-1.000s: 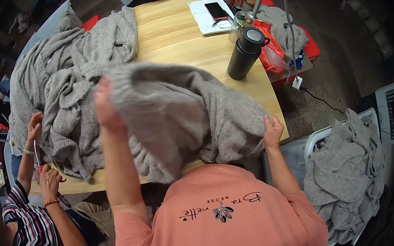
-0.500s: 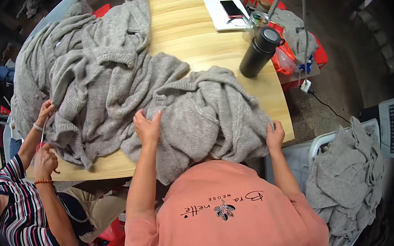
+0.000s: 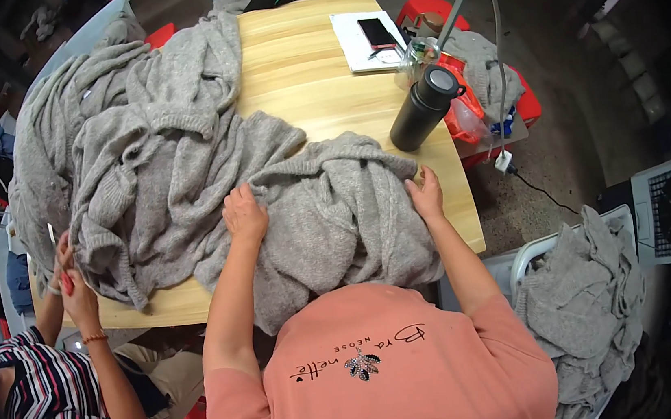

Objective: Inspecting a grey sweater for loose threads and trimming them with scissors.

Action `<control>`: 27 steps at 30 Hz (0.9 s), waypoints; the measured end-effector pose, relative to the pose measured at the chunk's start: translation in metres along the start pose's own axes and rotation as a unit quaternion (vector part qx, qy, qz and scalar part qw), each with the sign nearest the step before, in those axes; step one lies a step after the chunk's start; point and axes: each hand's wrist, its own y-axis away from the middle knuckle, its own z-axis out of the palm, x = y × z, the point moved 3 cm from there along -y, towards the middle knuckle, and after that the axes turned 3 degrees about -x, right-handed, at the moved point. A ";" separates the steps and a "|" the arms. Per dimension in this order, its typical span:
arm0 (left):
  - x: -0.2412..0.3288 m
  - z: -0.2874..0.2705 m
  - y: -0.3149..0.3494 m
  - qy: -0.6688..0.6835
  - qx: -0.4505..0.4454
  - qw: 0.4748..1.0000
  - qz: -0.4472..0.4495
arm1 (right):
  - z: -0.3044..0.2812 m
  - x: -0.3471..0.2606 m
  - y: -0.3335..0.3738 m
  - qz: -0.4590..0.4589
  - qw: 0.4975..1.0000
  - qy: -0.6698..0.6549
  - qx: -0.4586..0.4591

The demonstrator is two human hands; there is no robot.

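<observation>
A grey knitted sweater (image 3: pixel 306 237) lies bunched on the table in front of me, its near edge against my body. My left hand (image 3: pixel 246 213) is at its upper left, fingers curled together over the knit. At its upper right edge, my right hand (image 3: pixel 427 192) has thumb and fingers closed on the fabric. A large pile of similar grey knitwear (image 3: pixel 149 147) adjoins the sweater on the left. Beside that pile, a co-worker's hands (image 3: pixel 73 278) hold a small red-handled tool whose kind I cannot make out.
A black bottle (image 3: pixel 423 110) stands upright beyond my right hand. Farther back lie white paper (image 3: pixel 353 54) and a phone (image 3: pixel 376 33). The wooden table (image 3: pixel 303 57) ends to my right, where a white bin (image 3: pixel 523 259) holds more grey knitwear. Another person's arm shows at the far edge.
My right hand has moved up along the sweater's right side to its upper corner. My left hand's fingers have closed on the knit. The co-worker's hands have drawn down from the pile.
</observation>
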 end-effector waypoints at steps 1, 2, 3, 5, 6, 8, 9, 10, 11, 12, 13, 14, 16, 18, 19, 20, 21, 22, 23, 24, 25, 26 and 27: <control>-0.002 0.007 -0.005 -0.016 -0.019 1.000 0.004 | 0.008 0.011 -0.006 0.056 0.995 -0.069 -0.036; -0.005 0.012 -0.008 -0.023 -0.004 1.000 0.001 | 0.012 0.010 -0.010 0.110 0.981 -0.139 -0.076; -0.010 0.017 -0.009 -0.024 -0.003 1.000 -0.001 | 0.012 0.006 -0.013 0.109 0.981 -0.140 -0.077; -0.019 0.023 -0.009 -0.021 -0.040 0.996 -0.072 | 0.019 0.000 -0.013 0.193 0.891 -0.375 -0.169; -0.019 0.022 -0.008 -0.022 -0.041 0.996 -0.074 | 0.020 0.001 -0.013 0.196 0.863 -0.431 -0.177; -0.028 0.014 -0.003 0.196 0.005 0.969 -0.150 | 0.009 -0.018 -0.010 0.145 0.848 -0.492 -0.135; -0.030 0.007 0.000 0.192 0.006 0.969 -0.156 | -0.006 -0.039 -0.008 0.093 0.826 -0.550 -0.087; -0.030 0.004 0.005 0.469 -0.045 0.863 -0.182 | -0.022 -0.062 -0.003 0.095 0.823 -0.552 -0.092; -0.024 -0.002 0.012 0.705 -0.087 0.678 -0.192 | -0.045 -0.089 0.002 0.077 0.858 -0.497 -0.103; -0.008 -0.023 0.023 0.751 -0.124 0.633 -0.143 | -0.068 -0.109 0.007 0.059 0.891 -0.437 -0.109; 0.011 -0.046 0.037 0.791 -0.158 0.584 -0.093 | -0.082 -0.120 0.013 0.060 0.890 -0.438 -0.112; 0.021 -0.060 0.049 0.791 -0.154 0.585 -0.097 | -0.091 -0.140 0.021 -0.085 0.889 -0.379 -0.242; 0.044 -0.074 0.070 0.831 -0.218 0.507 -0.065 | -0.109 -0.182 0.033 -0.312 0.824 -0.280 -0.381; 0.054 -0.072 0.080 0.832 -0.249 0.492 -0.055 | -0.107 -0.217 0.047 -0.403 0.789 -0.276 -0.373; 0.058 -0.072 0.085 0.832 -0.279 0.478 -0.043 | -0.103 -0.228 0.051 -0.414 0.783 -0.304 -0.351; 0.060 -0.075 0.089 0.832 -0.277 0.478 -0.044 | -0.098 -0.238 0.051 -0.441 0.777 -0.290 -0.344; 0.065 -0.081 0.093 0.821 -0.307 0.481 -0.031 | -0.094 -0.246 0.048 -0.465 0.771 -0.276 -0.336; 0.068 -0.084 0.097 0.808 -0.337 0.484 -0.017 | -0.084 -0.245 0.051 -0.474 0.756 -0.283 -0.353; 0.067 -0.084 0.099 0.808 -0.334 0.484 -0.018 | -0.074 -0.243 0.055 -0.484 0.738 -0.291 -0.370; 0.064 -0.083 0.100 0.768 -0.311 0.559 -0.014 | -0.069 -0.240 0.059 -0.461 0.742 -0.302 -0.381; 0.061 -0.083 0.101 0.722 -0.286 0.630 -0.010 | -0.067 -0.238 0.064 -0.438 0.746 -0.313 -0.392; 0.061 -0.084 0.104 0.716 -0.268 0.645 -0.022 | -0.069 -0.241 0.066 -0.421 0.763 -0.323 -0.370; 0.063 -0.085 0.106 0.716 -0.265 0.645 -0.024 | -0.068 -0.241 0.071 -0.422 0.761 -0.323 -0.372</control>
